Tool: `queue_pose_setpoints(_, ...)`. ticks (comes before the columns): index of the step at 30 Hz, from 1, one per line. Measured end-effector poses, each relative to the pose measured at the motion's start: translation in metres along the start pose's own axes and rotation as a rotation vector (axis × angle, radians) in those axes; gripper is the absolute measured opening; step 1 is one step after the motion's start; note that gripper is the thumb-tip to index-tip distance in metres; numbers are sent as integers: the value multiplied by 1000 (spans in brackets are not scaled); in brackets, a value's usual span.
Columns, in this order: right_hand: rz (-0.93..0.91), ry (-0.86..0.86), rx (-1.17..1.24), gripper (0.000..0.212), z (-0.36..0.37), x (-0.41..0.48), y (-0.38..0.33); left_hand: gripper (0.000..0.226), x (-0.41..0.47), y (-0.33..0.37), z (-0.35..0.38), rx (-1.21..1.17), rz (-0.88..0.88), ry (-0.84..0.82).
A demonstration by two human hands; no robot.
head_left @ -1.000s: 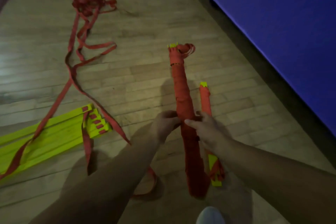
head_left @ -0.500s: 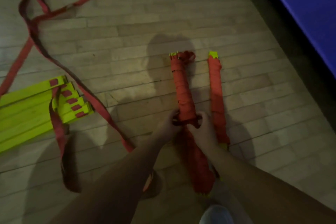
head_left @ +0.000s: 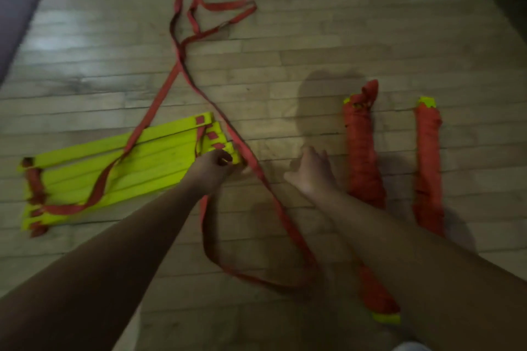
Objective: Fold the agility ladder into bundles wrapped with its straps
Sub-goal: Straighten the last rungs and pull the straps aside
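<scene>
The left hand had its fingers curled round the end of the stacked yellow rungs on the floor. The right hand hovered with its fingers loosely spread and holding nothing, near a wrapped bundle. A second bundle lay to its right. The loose strap trailed away beyond.

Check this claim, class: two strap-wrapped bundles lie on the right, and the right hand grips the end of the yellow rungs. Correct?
No: the head view shows the left hand gripping the end of the yellow rungs; the right hand is open. The rest holds.

No legible text, perhaps from blur.
</scene>
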State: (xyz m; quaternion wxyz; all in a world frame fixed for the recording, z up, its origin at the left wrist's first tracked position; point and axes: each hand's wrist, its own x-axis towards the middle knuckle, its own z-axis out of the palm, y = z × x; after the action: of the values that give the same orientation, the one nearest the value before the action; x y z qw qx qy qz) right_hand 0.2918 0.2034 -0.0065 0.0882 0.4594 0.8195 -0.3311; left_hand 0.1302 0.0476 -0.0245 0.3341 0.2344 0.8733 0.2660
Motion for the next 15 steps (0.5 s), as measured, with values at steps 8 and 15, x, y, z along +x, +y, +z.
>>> queue_pose_setpoints(8,-212,-108,3,66,87,19,-87,71,-8,-123,-65,364,-64,124)
queue_pose_setpoints(15,-609,-147,-575,68,136,24,-103,77,-6,-163,-50,585,-9,262)
